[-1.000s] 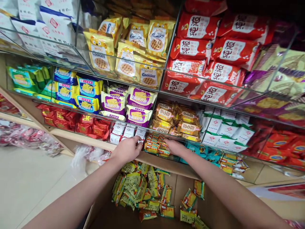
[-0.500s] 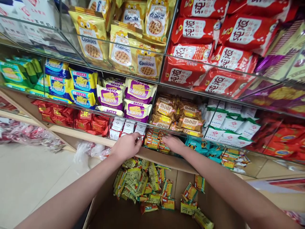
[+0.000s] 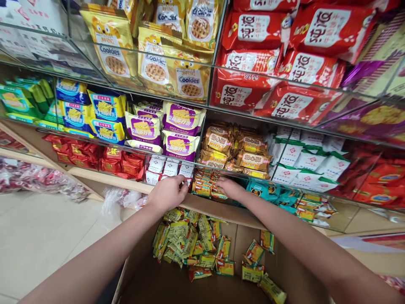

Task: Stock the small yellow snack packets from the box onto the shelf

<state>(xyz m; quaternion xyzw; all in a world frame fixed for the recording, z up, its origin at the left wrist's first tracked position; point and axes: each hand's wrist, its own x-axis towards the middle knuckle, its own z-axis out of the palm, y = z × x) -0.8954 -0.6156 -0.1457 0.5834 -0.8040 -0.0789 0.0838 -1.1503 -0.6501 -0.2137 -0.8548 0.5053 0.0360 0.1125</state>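
My left hand (image 3: pixel 167 192) is closed at the front of the lower shelf, its fingers curled beside small white packets (image 3: pixel 171 167) and the left end of a row of small orange-and-yellow snack packets (image 3: pixel 201 186). Whatever its fingertips hold, if anything, is hidden. On the other side of that row, my right hand (image 3: pixel 230 188) reaches in with bent fingers against the packets; its fingertips are partly hidden among them. Below both hands, an open cardboard box (image 3: pixel 221 210) holds several loose yellow-green snack packets (image 3: pixel 182 235) of similar size.
Clear shelf dividers separate brown biscuit packs (image 3: pixel 218 139), purple soda biscuits (image 3: pixel 181 143), teal packets (image 3: pixel 262 188) and red packets (image 3: pixel 122 164). Yellow cookie bags (image 3: pixel 115 48) and red biscuit bags (image 3: pixel 253 29) fill the shelf above. Clear plastic bags (image 3: pixel 115 202) hang left of the box.
The view has shifted slightly. Both hands stay at the same row of small packets, with only slight finger movement; the loose packets in the box look unchanged.
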